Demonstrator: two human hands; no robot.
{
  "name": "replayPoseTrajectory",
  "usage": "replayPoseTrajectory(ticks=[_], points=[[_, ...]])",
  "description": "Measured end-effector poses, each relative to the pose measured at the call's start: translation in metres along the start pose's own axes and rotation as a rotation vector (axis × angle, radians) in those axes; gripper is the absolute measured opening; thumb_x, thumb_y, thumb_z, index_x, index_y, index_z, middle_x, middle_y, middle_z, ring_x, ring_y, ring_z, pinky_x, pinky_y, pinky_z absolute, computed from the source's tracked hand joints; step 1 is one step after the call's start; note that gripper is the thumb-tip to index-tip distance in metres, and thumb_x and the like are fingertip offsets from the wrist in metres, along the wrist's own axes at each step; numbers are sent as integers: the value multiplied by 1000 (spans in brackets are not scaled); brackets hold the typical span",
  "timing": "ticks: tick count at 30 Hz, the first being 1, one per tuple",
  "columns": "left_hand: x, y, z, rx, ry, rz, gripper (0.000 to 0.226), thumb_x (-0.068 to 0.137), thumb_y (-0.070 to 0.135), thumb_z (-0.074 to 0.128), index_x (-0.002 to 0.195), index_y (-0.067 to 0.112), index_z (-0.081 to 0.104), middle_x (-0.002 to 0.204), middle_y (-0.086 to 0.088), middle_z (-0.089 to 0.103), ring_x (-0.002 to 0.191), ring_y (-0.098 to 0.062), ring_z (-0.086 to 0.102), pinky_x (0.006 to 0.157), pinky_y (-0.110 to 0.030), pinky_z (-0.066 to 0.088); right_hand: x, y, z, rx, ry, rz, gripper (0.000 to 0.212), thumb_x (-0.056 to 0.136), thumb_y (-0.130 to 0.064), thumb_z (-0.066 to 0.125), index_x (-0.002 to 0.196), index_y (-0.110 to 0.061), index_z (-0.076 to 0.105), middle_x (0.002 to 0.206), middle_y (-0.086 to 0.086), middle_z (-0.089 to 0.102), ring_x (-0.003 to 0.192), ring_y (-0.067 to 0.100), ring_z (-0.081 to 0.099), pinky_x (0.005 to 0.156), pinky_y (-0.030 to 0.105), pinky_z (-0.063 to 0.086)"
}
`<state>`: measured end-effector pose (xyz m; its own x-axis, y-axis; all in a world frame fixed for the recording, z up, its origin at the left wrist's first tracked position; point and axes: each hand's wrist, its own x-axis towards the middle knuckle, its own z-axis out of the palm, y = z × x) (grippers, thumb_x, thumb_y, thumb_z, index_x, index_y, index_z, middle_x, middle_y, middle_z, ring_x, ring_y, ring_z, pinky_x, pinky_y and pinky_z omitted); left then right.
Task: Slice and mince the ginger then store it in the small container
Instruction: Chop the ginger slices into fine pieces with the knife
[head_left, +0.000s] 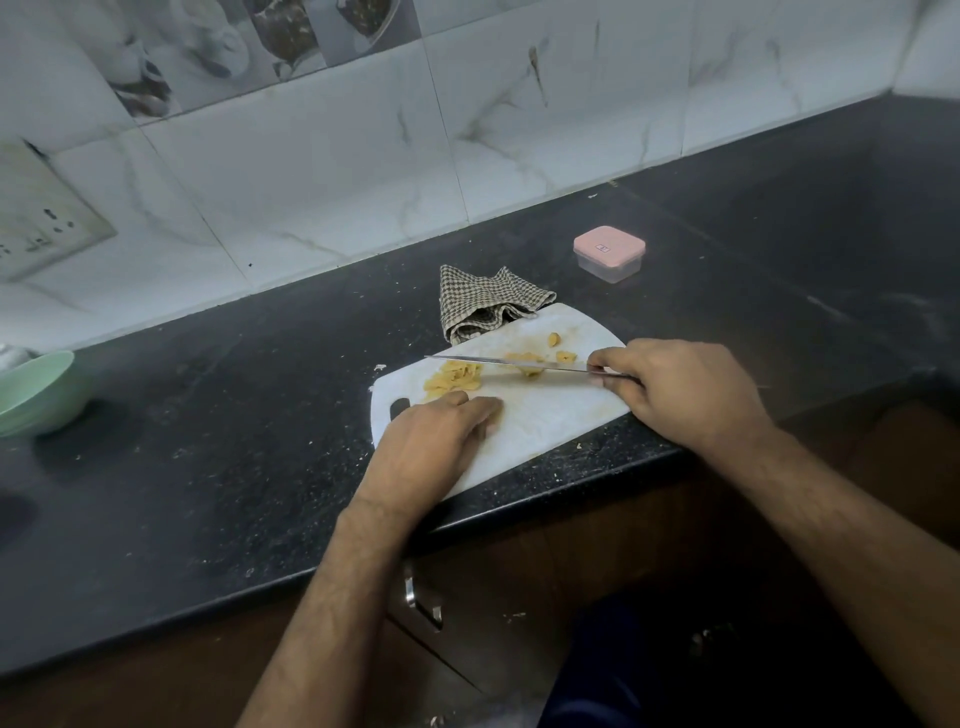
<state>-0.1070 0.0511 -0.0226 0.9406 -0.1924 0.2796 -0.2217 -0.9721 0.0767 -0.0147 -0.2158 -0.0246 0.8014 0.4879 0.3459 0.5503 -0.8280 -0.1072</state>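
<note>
Bowl (36, 395): pale green, far left on the dark counter (234, 415), well apart from the work.
Cutting board (545, 415): white, at the counter's front edge, handle slot at its left end.
Left hand (436, 441): resting on the board's left part, fingers loosely bent and pressed down, nothing pinched; tips just beside the nearer ginger heap.
Ginger (454, 382): yellow slices heaped at the board's left-centre; smaller bits further right, on the far side of the blade and under it. Likely light, moist, fibrous, prone to sticking and sliding; best gathered by scraping with the blade or pinching small heaps, not lifted piece by piece.
Cloth (483, 306): checked, crumpled, overlapping the board's far edge.
Knife (514, 364): thin blade lying low across the board, tip pointing left.
Right hand (675, 389): fingers curled around the knife handle, handle itself hidden.
Small container (609, 254): clear, pink lid on, beyond the board, well apart from the ginger.
</note>
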Motion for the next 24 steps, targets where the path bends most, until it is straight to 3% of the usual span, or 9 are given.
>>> replayPoseTrajectory(ticks=[6,12,18,24], points=[[7,-6,-7,2,9,23,11,95,18,64,103,23,71,93,6,60,76,-28,64,64,-43,52,-1,-1,-2,-6,9,-6,29,100,-50,45,125,-46,58,105,-14,65,96,15,65,65,31,45],[18,-11,-13,-114,-129,-54,7,99,25,63,106,23,65,98,12,63,85,-12,59,79,-36,52,-1,-1,-3,11,27,1,25,98,-50,49,120,-46,59,103,-15,66,92,14,66,65,31,47],[29,-15,-17,-182,-316,-87,8,102,22,58,95,26,57,100,8,68,92,-13,59,87,-39,51,1,0,-4,17,23,25,23,97,-48,52,118,-44,60,101,-17,66,91,13,65,63,29,43],[25,-16,-13,-153,-261,-63,14,103,27,57,91,32,51,99,12,66,91,-13,60,85,-39,52,1,0,-5,22,24,28,21,97,-49,53,116,-43,59,100,-17,67,88,12,64,62,28,44]])
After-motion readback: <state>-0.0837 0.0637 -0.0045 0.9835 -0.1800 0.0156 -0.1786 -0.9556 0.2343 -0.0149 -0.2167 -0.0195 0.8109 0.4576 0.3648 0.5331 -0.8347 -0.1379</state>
